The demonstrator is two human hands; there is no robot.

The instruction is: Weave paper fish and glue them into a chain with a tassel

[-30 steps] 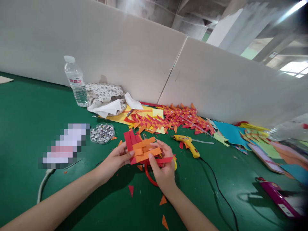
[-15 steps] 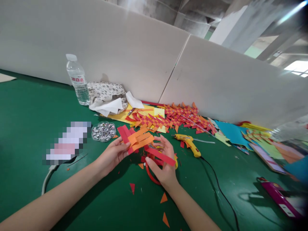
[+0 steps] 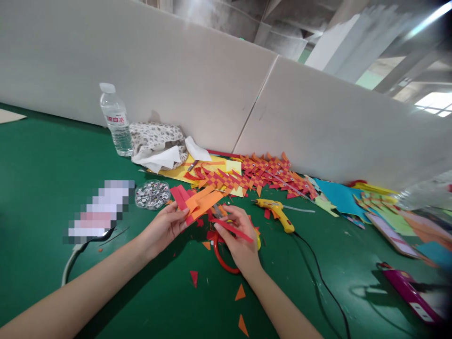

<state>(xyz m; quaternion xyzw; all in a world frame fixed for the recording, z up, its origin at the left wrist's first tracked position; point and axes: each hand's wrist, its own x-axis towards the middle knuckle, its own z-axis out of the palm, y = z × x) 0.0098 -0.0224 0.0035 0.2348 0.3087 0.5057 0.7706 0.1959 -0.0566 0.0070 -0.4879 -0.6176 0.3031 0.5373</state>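
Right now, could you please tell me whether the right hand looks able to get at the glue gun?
Probably yes: nothing tall stands between the right hand and the glue gun to its right, though that hand holds a red strip it might first put down.

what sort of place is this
Probably a craft workspace: the green table holds a yellow glue gun, a pile of woven red-and-orange paper pieces and what look like googly eyes.

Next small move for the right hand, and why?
Probably bring the red strip to the red-and-orange strip piece: the right hand holds that strip apart from the piece, while the left hand grips the piece, orange ends toward the right hand.
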